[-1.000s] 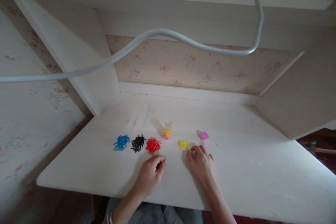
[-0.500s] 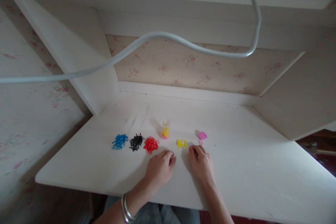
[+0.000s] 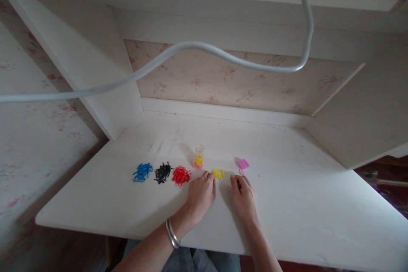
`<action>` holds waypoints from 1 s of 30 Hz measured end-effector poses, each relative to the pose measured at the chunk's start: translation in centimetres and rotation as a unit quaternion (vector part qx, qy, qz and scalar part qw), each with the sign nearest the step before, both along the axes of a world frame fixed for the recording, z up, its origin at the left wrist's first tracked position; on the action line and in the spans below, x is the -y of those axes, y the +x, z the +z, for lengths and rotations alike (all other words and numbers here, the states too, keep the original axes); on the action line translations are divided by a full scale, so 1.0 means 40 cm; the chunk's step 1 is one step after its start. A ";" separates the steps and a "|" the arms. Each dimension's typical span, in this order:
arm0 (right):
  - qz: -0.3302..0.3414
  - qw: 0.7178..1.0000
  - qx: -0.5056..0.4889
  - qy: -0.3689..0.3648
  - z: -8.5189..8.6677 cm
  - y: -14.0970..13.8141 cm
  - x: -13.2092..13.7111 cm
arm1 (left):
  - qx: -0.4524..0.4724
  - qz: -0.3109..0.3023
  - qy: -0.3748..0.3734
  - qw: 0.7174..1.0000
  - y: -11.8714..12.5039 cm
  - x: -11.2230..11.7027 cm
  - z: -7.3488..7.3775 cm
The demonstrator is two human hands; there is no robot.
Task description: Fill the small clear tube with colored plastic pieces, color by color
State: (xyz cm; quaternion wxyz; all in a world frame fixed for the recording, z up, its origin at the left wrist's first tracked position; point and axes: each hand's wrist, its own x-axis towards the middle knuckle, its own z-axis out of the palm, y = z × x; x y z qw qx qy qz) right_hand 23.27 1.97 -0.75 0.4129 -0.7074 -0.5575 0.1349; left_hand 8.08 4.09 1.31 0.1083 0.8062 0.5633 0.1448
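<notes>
Centrally, the pile of yellow pieces [image 3: 218,174] lies on the white desk [image 3: 287,204] and serves as the hub of the clock face. One stray yellow piece [image 3: 228,181] sits just off it towards four o'clock, near the right fingertips.

The left hand [image 3: 202,193] rests at between seven and eight o'clock, its fingers curled together and their tips beside the pile; whether they touch or grip a piece cannot be told. The right hand [image 3: 244,195] lies at four o'clock, thumb and forefinger drawn close; whether anything is pinched between them is likewise unclear.

Compared with a second ago, the left hand has shifted from below the red pieces to the yellow ones, so both hands now flank the same pile; the work appears to centre on yellow, with the other colours left aside.

Farther out, the clear bottle [image 3: 199,159] stands upright at ten o'clock, partly filled, mostly with yellow. The red pile [image 3: 181,176], black pile [image 3: 163,173] and blue pile [image 3: 142,172] follow in a row at nine o'clock. A pink cap-like object [image 3: 244,164] lies between two and three o'clock.

Count: four piles, one bottle, one pink object, two hands, two silver bangles [image 3: 172,233] on the left wrist and one pale cable [image 3: 191,45] crossing at twelve o'clock. Individual pieces overlap too much to number.
</notes>
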 end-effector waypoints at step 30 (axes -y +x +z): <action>-0.001 1.000 0.016 -0.024 -0.010 0.003 -0.002 | 0.281 0.038 -0.016 0.959 -0.051 -0.034 -0.031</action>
